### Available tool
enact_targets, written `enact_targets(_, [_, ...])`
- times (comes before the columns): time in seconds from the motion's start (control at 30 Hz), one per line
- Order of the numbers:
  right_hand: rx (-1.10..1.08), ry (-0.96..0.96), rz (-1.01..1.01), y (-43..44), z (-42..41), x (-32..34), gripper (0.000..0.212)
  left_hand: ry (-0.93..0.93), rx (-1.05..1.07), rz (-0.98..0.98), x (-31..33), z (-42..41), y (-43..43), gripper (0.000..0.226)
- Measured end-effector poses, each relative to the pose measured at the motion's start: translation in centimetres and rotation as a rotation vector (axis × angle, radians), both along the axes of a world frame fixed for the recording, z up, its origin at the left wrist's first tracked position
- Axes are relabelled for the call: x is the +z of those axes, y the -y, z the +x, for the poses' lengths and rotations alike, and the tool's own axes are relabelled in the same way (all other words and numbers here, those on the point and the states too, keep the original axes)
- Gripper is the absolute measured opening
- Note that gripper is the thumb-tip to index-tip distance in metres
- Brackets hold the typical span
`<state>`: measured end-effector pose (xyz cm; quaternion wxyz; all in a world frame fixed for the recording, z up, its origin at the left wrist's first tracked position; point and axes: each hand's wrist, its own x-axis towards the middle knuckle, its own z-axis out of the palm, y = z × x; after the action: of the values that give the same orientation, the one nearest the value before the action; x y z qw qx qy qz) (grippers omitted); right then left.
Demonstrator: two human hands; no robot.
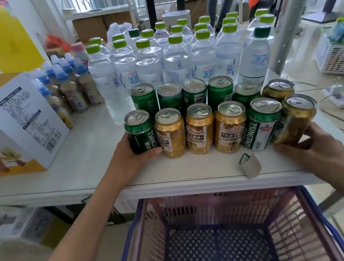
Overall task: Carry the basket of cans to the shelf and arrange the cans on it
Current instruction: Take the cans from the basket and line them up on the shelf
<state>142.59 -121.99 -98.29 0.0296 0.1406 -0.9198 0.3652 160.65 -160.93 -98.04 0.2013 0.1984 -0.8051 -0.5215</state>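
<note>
Now squaring up two rows of green and gold aluminium cans (201, 127) on the white shelf (96, 162), between both hands. Left hand (132, 157) cupping the end green can (140, 131); right hand (316, 150) gripping the tilted gold can (296, 118). Emptied pink-and-blue plastic basket (224, 239) below the wrists. Next, probably: righting that can, nudging the front row flush.

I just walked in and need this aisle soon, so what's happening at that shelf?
A person is lining up beer cans on the white shelf. The left hand holds the green can at the front row's left end; the right hand steadies the gold can at the right end. Two rows stand before the water bottles. The basket below looks empty.
</note>
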Motion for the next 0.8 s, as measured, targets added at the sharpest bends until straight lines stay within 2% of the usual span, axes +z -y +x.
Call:
enact_targets(0.1, [-0.019,0.001,-0.012,0.4,0.5,0.1,0.061,-0.011,0.036,0.011,-0.2,0.0,-0.5,0.094])
enact_targets(0.23, [-0.081,0.085,-0.051,1.9,1.2,0.3,0.091,-0.026,0.116,0.008,-0.3,-0.5,-1.3,0.119])
enact_targets(0.33, [-0.114,0.097,-0.051,2.5,1.4,0.8,0.103,-0.022,0.153,-0.033,-0.5,-0.6,-1.4,0.120])
enact_targets(0.63, [-0.178,0.083,-0.001,3.1,2.0,1.4,0.103,0.026,0.219,-0.121,-0.9,-0.2,-2.0,0.106])
enact_targets(0.8, [-0.163,0.069,0.029,2.9,2.3,1.9,0.104,-0.013,0.266,-0.203,-0.3,0.7,-2.8,0.113])
